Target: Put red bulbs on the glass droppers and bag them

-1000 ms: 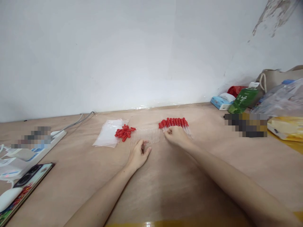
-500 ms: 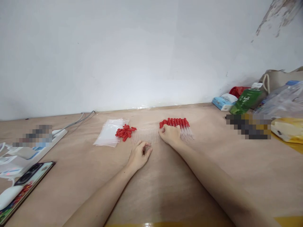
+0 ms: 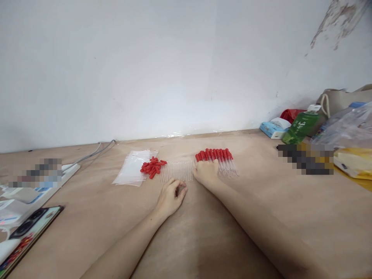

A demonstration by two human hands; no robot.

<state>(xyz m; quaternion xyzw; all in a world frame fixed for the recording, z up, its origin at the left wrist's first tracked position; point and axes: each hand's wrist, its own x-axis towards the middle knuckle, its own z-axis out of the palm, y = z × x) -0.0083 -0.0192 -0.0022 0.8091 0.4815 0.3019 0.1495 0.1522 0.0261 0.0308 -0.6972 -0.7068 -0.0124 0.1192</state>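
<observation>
A row of glass droppers with red rubber bulbs (image 3: pixel 216 157) lies at the middle of the brown table (image 3: pixel 87 217). My right hand (image 3: pixel 206 172) rests on the left end of that row, fingers curled onto the droppers. To its left lies a row of bare clear glass tubes (image 3: pixel 177 170). My left hand (image 3: pixel 171 195) sits just in front of those tubes, fingers loosely curled, nothing visible in it. A heap of loose red rubber bulbs (image 3: pixel 152 166) lies further left, beside a stack of clear plastic bags (image 3: pixel 130 168).
At the left edge are a white power strip (image 3: pixel 43 182) with cables and a phone (image 3: pixel 26 232). At the right stand a green bottle (image 3: pixel 300 126), a tissue pack (image 3: pixel 271 128), a cloth bag (image 3: pixel 343 99), plastic bags and a yellow packet (image 3: pixel 353 161). A white wall rises behind.
My right hand has slid a little left and nearer, onto the left end of the red-bulbed droppers. My left hand has curled slightly and stayed in place.
</observation>
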